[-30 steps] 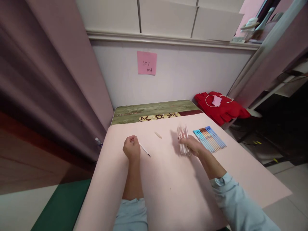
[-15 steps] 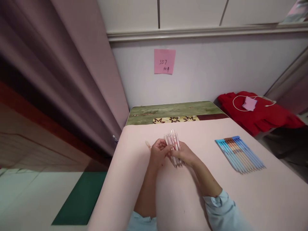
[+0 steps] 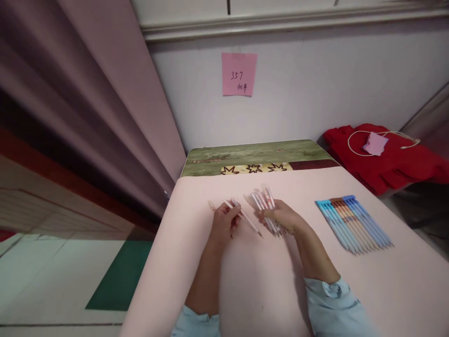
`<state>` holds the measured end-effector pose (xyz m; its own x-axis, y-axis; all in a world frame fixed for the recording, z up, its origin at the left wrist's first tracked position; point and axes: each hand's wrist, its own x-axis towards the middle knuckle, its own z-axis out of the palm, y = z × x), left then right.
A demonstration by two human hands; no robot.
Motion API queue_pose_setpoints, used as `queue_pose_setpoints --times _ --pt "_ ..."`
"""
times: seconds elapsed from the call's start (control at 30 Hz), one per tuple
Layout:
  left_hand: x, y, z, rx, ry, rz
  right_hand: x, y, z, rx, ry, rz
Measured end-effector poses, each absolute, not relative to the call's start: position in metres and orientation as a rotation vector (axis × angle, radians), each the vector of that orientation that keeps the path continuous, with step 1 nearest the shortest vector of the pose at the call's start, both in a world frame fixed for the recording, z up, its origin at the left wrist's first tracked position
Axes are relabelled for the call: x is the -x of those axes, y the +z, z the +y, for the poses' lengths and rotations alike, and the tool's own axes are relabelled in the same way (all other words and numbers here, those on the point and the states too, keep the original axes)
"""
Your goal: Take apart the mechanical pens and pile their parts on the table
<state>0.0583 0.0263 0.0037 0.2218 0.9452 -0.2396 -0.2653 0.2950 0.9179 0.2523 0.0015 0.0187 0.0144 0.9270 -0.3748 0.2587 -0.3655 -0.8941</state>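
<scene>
My right hand (image 3: 285,217) is closed round a bunch of pale pink pens (image 3: 265,206), their tops fanning up and to the left. My left hand (image 3: 224,223) pinches a single pink pen (image 3: 247,220) that slants down to the right, its tip close to the bunch. Both hands rest on the pink table cover (image 3: 266,285). A small pale pen cap (image 3: 212,205) lies on the cover just beyond my left hand.
A row of several blue and orange pens (image 3: 353,223) lies on the cover to the right. Behind is a green patterned table end (image 3: 252,157), a wall with a pink note (image 3: 239,74), a curtain at left, red cloth (image 3: 386,159) at right.
My hands came together at the bunch, then parted. My left hand has drawn one pen out of the bunch and moved left with it. The camera shifted right and down.
</scene>
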Motion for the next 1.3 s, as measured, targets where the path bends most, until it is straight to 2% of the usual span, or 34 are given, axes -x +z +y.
queue_pose_setpoints --times 0.17,0.37,1.0,1.13,1.3 --pt "-0.052 0.007 0.031 -0.757 1.129 0.952 -0.267 0.028 0.002 2.534 0.569 -1.452" --pt "-0.054 0.007 0.029 -0.766 1.095 0.945 -0.262 0.032 -0.002 2.57 0.4 -1.631" --pt "-0.053 0.005 0.031 -0.782 1.103 0.941 -0.285 0.035 -0.003 2.503 0.436 -1.387" --pt "-0.054 0.006 0.03 -0.775 1.115 0.935 -0.268 0.042 -0.004 2.26 0.33 -1.321" --pt "-0.056 0.008 0.028 -0.779 1.174 0.9 -0.223 0.038 -0.003 1.625 1.054 -1.609"
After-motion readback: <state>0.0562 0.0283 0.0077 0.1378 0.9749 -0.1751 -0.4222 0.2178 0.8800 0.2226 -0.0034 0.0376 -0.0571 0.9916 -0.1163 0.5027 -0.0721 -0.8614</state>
